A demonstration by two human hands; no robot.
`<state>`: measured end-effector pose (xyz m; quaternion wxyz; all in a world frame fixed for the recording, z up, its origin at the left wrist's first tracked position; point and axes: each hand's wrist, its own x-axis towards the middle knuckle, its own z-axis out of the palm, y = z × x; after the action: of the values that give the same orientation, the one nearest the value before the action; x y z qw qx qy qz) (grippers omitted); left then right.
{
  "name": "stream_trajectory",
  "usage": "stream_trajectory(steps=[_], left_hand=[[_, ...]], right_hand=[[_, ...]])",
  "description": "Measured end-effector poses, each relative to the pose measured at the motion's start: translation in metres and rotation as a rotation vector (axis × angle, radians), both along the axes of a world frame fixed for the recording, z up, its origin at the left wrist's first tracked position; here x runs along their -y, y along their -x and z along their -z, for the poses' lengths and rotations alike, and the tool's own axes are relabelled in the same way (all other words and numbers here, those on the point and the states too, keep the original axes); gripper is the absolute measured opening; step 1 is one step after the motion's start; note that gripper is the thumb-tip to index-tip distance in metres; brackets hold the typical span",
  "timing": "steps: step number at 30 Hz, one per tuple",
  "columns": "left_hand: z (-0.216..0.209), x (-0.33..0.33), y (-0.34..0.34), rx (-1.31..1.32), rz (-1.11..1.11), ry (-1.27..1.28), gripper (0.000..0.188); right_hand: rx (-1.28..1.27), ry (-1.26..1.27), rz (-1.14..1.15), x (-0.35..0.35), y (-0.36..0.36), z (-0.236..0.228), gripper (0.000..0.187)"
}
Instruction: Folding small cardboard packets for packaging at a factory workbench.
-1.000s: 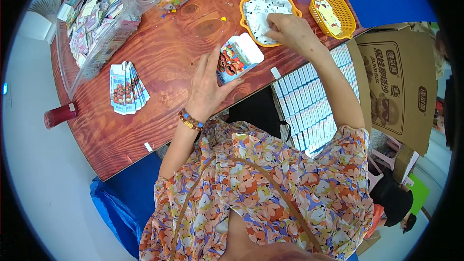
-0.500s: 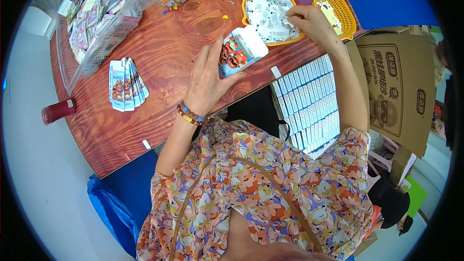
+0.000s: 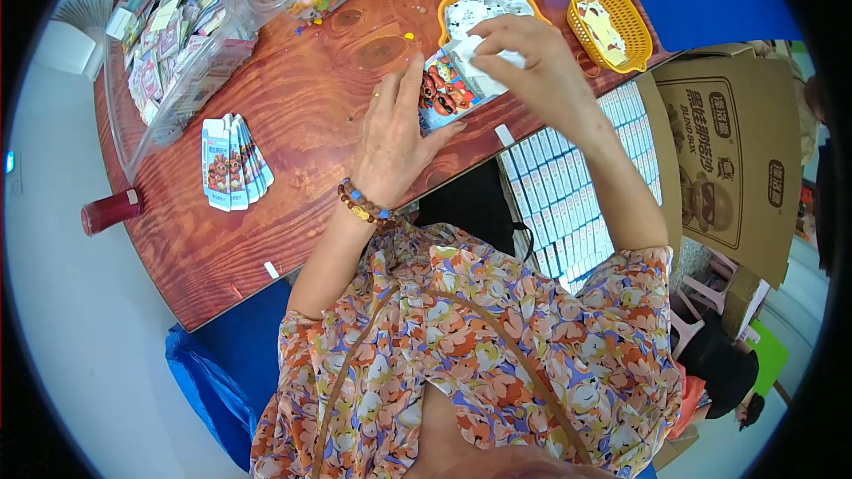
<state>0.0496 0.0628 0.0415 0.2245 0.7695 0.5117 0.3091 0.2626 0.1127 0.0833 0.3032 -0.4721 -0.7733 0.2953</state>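
The left hand (image 3: 390, 137) holds a printed carton (image 3: 448, 93) above the counter (image 3: 302, 115), fingers along its left side, thumb at the near edge. The carton's long axis seems to slant from near left to far right, its opening pointing right. The right hand (image 3: 537, 71) curves over that end, fingertips narrowly spaced (whether they grip anything, I cannot tell), just nearer than a yellow basket (image 3: 441, 27).
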Motion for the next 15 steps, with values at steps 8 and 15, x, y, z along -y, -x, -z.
stream_trajectory(steps=[8, 15], left_hand=[[0.004, -0.003, -0.004, 0.054, -0.043, -0.003, 0.087], [0.005, -0.007, -0.011, 0.078, -0.022, -0.002, 0.087]], right_hand=[[-0.114, 0.042, -0.050, 0.003, 0.002, 0.015, 0.020], [0.245, -0.199, -0.060, 0.015, -0.004, 0.014, 0.023]])
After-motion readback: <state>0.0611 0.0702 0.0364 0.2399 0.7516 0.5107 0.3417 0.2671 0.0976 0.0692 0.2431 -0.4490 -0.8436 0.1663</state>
